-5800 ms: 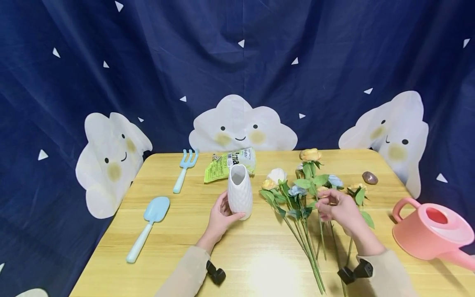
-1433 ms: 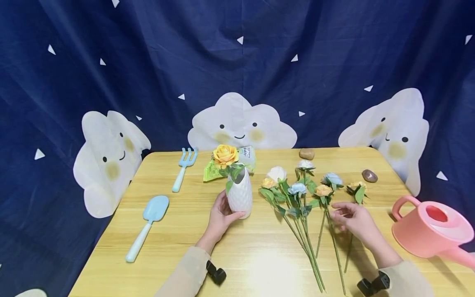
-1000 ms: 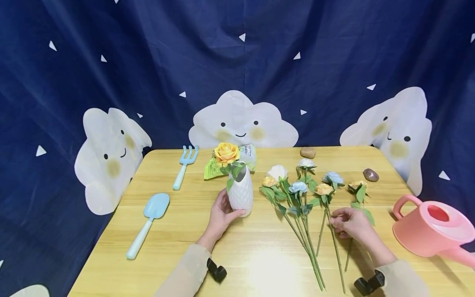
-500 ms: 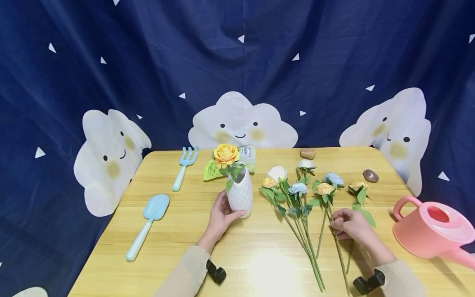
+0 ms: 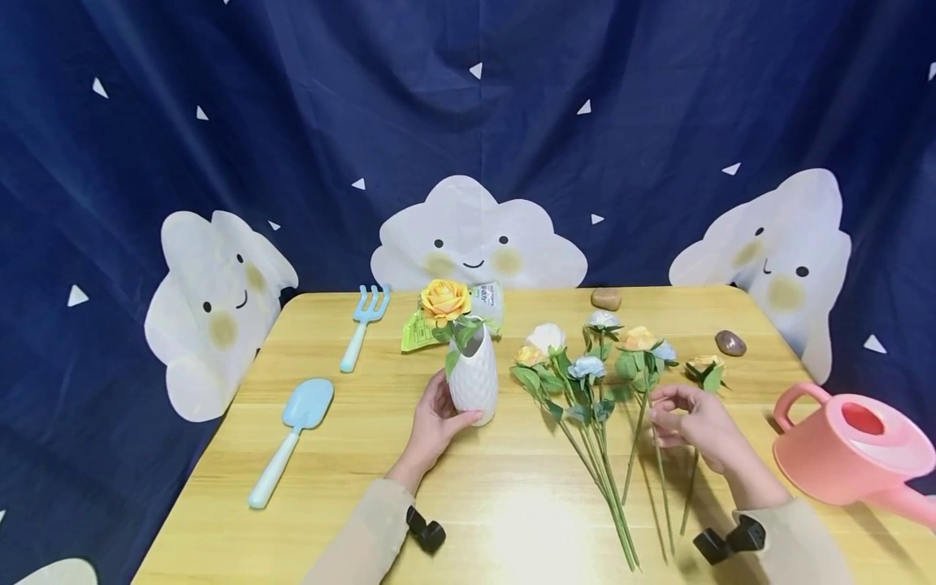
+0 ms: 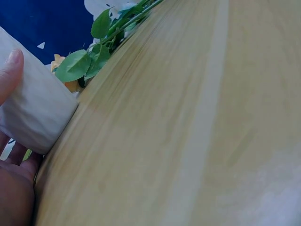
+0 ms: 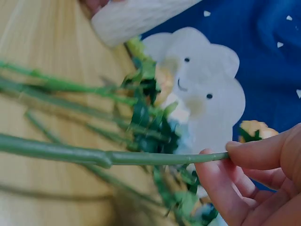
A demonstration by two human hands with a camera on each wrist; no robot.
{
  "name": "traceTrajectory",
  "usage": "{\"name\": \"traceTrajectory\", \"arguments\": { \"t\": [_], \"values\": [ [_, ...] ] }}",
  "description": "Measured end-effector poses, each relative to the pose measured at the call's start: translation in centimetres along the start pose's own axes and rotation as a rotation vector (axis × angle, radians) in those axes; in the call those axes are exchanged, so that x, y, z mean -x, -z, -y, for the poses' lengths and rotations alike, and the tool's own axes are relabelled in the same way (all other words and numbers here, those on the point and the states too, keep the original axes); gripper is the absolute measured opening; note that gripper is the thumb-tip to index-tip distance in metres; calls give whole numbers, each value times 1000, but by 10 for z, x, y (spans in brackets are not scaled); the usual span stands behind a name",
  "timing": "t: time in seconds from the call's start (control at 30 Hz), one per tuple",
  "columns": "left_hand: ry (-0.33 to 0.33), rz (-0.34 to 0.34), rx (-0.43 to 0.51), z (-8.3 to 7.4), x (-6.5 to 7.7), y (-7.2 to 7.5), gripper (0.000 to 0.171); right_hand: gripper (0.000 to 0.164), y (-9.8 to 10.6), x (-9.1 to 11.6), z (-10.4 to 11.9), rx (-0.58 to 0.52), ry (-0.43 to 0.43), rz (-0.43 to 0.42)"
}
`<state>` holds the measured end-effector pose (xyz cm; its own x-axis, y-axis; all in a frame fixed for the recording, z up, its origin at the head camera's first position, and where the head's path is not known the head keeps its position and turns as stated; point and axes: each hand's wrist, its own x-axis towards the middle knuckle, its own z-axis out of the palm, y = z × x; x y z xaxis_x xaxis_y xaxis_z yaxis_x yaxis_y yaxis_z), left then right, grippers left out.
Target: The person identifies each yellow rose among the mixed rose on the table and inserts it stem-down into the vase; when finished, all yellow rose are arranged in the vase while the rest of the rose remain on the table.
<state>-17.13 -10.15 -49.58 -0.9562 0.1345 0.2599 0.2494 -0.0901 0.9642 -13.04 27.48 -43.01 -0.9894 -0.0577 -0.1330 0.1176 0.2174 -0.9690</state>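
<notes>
My left hand [image 5: 436,424] grips the white textured vase [image 5: 475,386] low on its side, thumb across the front. One yellow rose [image 5: 446,300] with green leaves stands in the vase, its bloom leaning left over the rim. My right hand [image 5: 691,426] pinches the green stem [image 7: 131,157] of a pale orange rose [image 5: 639,338] between thumb and fingers. That rose's bloom overlaps a blue flower [image 5: 665,351] in the head view. To its left lie several flowers with white, blue and orange blooms, including a white one [image 5: 547,336].
A pink watering can [image 5: 851,451] stands at the right edge. A blue trowel [image 5: 309,404] and small fork [image 5: 371,305] lie at left. Behind the vase is a green-and-white packet [image 5: 420,331]. A brown stone [image 5: 606,299] and a purple stone [image 5: 730,343] lie toward the back.
The yellow rose went from the flowers at right into the vase. My right hand came back, took the pale orange rose by its stem and raised it. The left hand stayed on the vase.
</notes>
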Motion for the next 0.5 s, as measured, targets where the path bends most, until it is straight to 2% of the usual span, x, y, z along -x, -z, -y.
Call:
{"name": "traceTrajectory", "arguments": {
  "t": [0.13, 0.33, 0.5],
  "values": [
    [-2, 0, 1, 0, -1, 0, 78, 20, -6, -6, 13, -99, 35, 0],
    [-3, 7, -6, 0, -1, 1, 79, 19, -20, -15, 31, -176, 76, 5],
    [6, 7, 6, 15, -3, 4, 80, 19, -36, -24, 50, -241, 124, 12]
  ]
}}
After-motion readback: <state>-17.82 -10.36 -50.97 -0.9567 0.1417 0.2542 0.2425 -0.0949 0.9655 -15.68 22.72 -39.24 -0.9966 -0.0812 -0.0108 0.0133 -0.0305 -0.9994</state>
